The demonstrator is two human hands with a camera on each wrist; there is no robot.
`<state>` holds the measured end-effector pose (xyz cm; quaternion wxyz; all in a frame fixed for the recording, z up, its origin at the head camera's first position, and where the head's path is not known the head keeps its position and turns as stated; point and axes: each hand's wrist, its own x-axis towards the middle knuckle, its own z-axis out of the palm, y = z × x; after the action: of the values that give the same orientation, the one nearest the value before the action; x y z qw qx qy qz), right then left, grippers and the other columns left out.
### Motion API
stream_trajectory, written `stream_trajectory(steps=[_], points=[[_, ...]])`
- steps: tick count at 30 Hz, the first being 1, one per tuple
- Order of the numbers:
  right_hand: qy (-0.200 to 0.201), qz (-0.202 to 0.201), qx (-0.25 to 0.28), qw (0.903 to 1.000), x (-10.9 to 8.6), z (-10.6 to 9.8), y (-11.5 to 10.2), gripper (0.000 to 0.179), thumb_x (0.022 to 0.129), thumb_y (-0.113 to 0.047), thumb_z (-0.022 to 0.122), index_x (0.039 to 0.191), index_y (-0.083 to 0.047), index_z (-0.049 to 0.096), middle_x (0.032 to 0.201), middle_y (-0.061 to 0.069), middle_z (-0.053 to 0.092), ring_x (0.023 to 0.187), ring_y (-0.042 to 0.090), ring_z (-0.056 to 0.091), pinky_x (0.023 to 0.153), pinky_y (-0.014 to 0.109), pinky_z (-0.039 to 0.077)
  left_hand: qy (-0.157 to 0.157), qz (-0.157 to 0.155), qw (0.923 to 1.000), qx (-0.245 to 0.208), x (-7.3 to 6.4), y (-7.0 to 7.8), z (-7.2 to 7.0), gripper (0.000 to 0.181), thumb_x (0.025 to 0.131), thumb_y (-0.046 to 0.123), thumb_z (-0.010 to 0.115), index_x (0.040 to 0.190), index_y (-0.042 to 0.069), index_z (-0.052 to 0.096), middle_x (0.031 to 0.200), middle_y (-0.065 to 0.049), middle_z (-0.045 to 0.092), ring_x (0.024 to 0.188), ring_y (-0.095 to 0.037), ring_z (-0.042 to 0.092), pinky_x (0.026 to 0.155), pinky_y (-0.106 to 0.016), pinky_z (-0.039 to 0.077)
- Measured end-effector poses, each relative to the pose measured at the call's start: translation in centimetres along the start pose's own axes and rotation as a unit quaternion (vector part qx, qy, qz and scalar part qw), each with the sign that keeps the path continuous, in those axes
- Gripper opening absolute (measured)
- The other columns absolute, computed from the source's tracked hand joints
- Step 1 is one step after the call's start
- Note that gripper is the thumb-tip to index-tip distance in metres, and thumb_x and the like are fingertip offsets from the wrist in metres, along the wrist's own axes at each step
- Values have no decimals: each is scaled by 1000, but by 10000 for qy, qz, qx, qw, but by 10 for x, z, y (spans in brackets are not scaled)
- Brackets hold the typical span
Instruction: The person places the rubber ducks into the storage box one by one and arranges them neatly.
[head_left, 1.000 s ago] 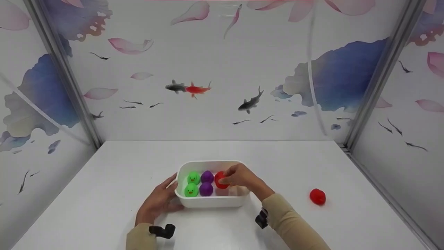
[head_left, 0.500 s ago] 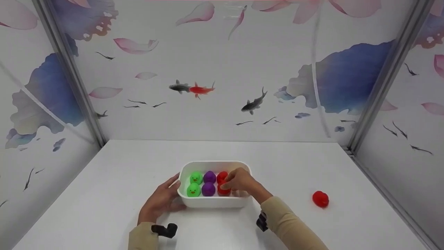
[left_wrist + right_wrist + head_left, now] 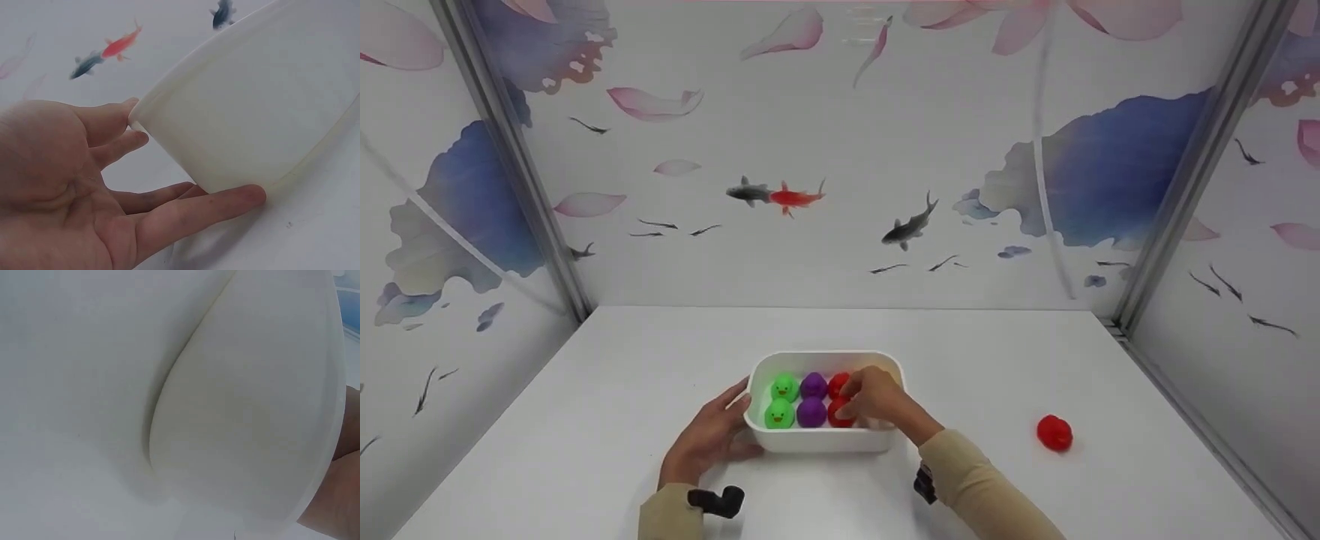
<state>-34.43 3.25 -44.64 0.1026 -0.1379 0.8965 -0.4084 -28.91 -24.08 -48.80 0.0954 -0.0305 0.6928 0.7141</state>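
Observation:
In the head view my left hand (image 3: 709, 435) touches the left end of a white box (image 3: 829, 441). Its fingers lie fairly straight, with fingertips at the rim and against the wall in the left wrist view. Inside the box are two green toy ducks (image 3: 780, 412) with orange beaks, two purple toys (image 3: 811, 412), and two red ones. My right hand (image 3: 877, 394) reaches in over the right part. Its thumb and fingers pinch the nearer red toy duck (image 3: 836, 415), and its fingers partly cover the farther red toy (image 3: 836, 384). The right wrist view shows mostly the box's outer wall (image 3: 247, 399).
Another red toy (image 3: 1054, 433) lies on the white table (image 3: 975, 352) to the right of the box. Printed panels with fish and petals (image 3: 825, 247) stand behind and on both sides.
The right hand has lowered the red toy duck toward the near side of the box, uncovering another red toy behind it. The left hand stays at the box's left end.

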Motion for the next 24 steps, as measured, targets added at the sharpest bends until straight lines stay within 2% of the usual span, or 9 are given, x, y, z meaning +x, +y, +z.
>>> stream_trajectory(steps=[3, 7, 13, 19, 24], points=[[-36, -209, -10, 9998, -2, -7, -2, 23, 80, -10, 84, 99, -2, 74, 97, 7, 72, 89, 19, 61, 83, 34, 61, 32, 22, 10000, -5, -2, 1, -1, 59, 107, 32, 47, 160, 19, 26, 158, -24, 38, 143, -45, 42, 95, -62, 54], [-129, -495, 308, 9982, -9, -20, -5, 24, 87, -15, 79, 106, -2, 72, 103, 8, 70, 90, 19, 64, 86, 36, 62, 74, 21, 10000, -25, -2, 3, -2, 59, 106, 32, 48, 160, 19, 27, 157, -24, 39, 143, -45, 42, 96, -62, 54], [-186, -603, 797, 9948, -31, -44, -5, 30, 92, -21, 74, 118, -7, 69, 118, 10, 69, 100, 19, 68, 93, 36, 61, 37, 25, 10000, -1, 1, 3, -1, 59, 107, 31, 48, 160, 19, 27, 158, -24, 38, 144, -46, 39, 97, -62, 53], [81, -581, 846, 9947, -61, -76, 1, 33, 92, -23, 73, 122, -11, 68, 128, 11, 67, 117, 28, 66, 98, 40, 58, 0, 49, 10000, 51, 3, 2, 0, 60, 106, 33, 48, 160, 19, 26, 158, -24, 37, 144, -47, 38, 96, -62, 54], [426, -629, 590, 9954, -91, -113, 17, 38, 94, -30, 71, 127, -11, 66, 134, 12, 63, 123, 32, 62, 102, 45, 56, -46, -2, 10000, -34, 2, 1, -2, 60, 106, 33, 49, 160, 18, 25, 159, -25, 35, 144, -46, 38, 95, -64, 53]])
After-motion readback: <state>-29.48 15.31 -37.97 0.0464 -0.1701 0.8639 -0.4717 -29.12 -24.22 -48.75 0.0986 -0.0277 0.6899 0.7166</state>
